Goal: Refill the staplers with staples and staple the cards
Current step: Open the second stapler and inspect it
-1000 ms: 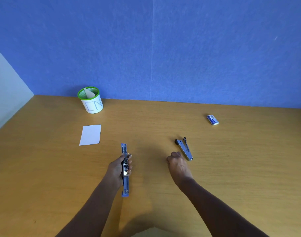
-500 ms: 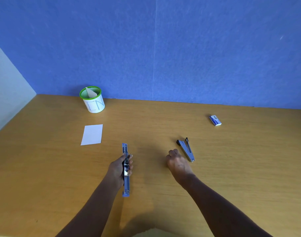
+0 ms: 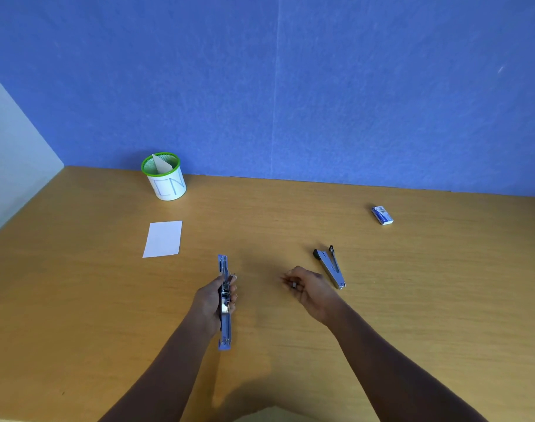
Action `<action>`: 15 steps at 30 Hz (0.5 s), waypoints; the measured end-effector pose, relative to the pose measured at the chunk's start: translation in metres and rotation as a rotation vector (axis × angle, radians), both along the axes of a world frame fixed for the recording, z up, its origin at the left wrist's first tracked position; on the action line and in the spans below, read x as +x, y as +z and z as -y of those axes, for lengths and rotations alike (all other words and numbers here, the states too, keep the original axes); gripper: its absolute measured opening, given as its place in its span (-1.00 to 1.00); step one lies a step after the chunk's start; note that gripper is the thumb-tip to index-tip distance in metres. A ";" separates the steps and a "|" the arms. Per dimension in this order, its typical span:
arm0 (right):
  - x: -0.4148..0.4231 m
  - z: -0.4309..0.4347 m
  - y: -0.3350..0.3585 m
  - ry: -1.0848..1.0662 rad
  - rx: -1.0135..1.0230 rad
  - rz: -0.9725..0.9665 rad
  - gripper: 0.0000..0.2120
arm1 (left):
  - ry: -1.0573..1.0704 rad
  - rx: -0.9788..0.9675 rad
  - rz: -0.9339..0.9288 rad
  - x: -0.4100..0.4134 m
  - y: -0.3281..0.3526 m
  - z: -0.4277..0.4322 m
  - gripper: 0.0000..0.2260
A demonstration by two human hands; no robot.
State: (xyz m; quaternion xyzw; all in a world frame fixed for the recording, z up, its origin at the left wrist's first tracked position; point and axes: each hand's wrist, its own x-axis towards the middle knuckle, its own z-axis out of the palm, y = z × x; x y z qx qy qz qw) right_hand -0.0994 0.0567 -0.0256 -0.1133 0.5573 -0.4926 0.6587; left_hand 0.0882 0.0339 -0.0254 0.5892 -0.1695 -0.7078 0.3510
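My left hand (image 3: 213,300) grips a silver stapler (image 3: 224,327) that is swung fully open in a long straight line, pointing away from me. My right hand (image 3: 310,292) hovers to its right, fingers curled and pinching a small silvery strip of staples (image 3: 294,284). A second silver stapler (image 3: 330,267) lies half open on the wooden desk (image 3: 412,300), just right of my right hand. A white card (image 3: 163,239) lies flat to the far left. A small blue and white staple box (image 3: 382,215) sits far right.
A white cup with a green rim (image 3: 165,178) stands at the back left against the blue wall, with a folded paper inside. A pale side wall borders the desk on the left.
My right hand has turned palm inward and shifted a little left toward the open stapler, showing the small metal strip in its fingers. My left hand and its stapler have stayed put.
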 end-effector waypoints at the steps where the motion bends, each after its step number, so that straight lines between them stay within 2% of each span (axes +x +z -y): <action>1: 0.002 -0.001 0.004 0.001 -0.023 0.079 -0.85 | 0.004 0.002 -0.005 0.000 0.000 0.000 -0.71; 6: 0.008 -0.002 0.014 0.049 -0.067 0.230 -0.79 | 0.006 0.002 -0.030 0.002 -0.001 0.001 -0.71; 12: 0.013 0.003 0.018 0.073 -0.092 0.233 -0.77 | 0.000 -0.011 -0.033 0.000 0.001 0.001 -0.72; 15: 0.014 0.005 0.019 0.079 -0.098 0.200 -0.85 | -0.004 -0.017 -0.040 -0.001 0.002 0.000 -0.72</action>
